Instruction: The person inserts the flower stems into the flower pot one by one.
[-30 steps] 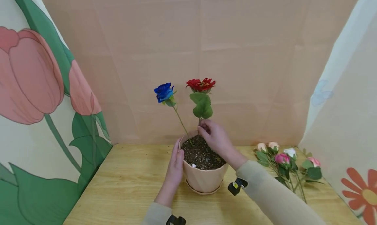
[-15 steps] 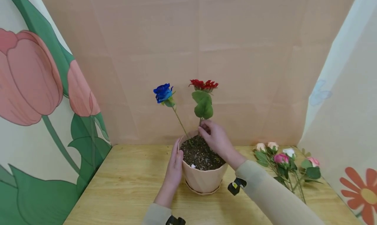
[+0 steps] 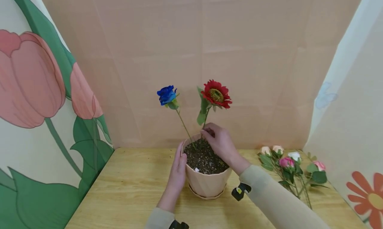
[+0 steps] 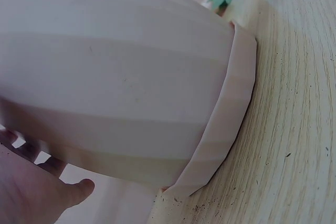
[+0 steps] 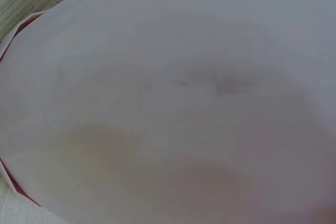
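Note:
A pink flowerpot (image 3: 206,182) full of dark soil (image 3: 206,159) stands on a matching saucer. My left hand (image 3: 176,172) rests its fairly straight fingers against the pot's left side; in the left wrist view, that hand (image 4: 31,182) lies beside the pot wall (image 4: 115,77). With thumb and fingers, my right hand (image 3: 219,140) pinches the stem of a red daisy-like flower (image 3: 216,94) over the back of the pot. Its bloom faces forward and right. A blue rose (image 3: 167,95) stands in the soil, leaning left. The pot's side (image 5: 157,77) fills the right wrist view, blurred.
Several cut roses (image 3: 287,162), pink, white and cream, lie with their leaves on the right of the wooden table (image 3: 125,189). Behind the pot hangs a plain pinkish backdrop (image 3: 149,56). Flower-printed panels (image 3: 36,82) flank the table.
The red flower has turned about its stem and now shows its yellowish centre, its bloom further right and its leaves edge-on at left. My right hand keeps the stem; my left hand stays on the pot.

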Demonstrator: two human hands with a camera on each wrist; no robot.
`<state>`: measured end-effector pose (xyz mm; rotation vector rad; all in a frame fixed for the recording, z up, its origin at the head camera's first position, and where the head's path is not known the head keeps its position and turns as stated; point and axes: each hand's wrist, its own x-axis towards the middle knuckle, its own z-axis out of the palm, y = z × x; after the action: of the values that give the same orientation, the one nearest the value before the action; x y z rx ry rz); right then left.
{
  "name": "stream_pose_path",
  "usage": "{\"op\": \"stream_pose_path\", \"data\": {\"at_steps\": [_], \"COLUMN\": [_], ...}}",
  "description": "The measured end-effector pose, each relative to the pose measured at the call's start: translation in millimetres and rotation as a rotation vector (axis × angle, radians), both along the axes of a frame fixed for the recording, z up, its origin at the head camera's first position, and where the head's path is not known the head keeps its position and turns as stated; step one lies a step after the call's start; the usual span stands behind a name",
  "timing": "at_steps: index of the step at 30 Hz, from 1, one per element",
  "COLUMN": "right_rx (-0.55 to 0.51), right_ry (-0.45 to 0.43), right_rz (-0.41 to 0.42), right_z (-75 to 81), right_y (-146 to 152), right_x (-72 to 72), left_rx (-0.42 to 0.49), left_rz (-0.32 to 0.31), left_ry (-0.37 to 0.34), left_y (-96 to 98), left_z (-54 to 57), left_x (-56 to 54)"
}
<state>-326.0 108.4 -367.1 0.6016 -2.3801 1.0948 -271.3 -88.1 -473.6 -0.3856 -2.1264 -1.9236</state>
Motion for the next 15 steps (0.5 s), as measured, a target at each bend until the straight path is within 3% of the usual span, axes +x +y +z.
{"op": "stream_pose_path", "data": {"at_steps": [15], "right_rx": [0.088], "right_ry": [0.021], "right_rz": [0.002], "right_z": [1.7], "right_y": [-1.2], "right_x": [-4.3], "left_rx": [0.013], "left_rz": [-0.007], "left_ry": [-0.003], "left_y": [1.6], "left_z": [1.5], "left_x": [0.0]}}
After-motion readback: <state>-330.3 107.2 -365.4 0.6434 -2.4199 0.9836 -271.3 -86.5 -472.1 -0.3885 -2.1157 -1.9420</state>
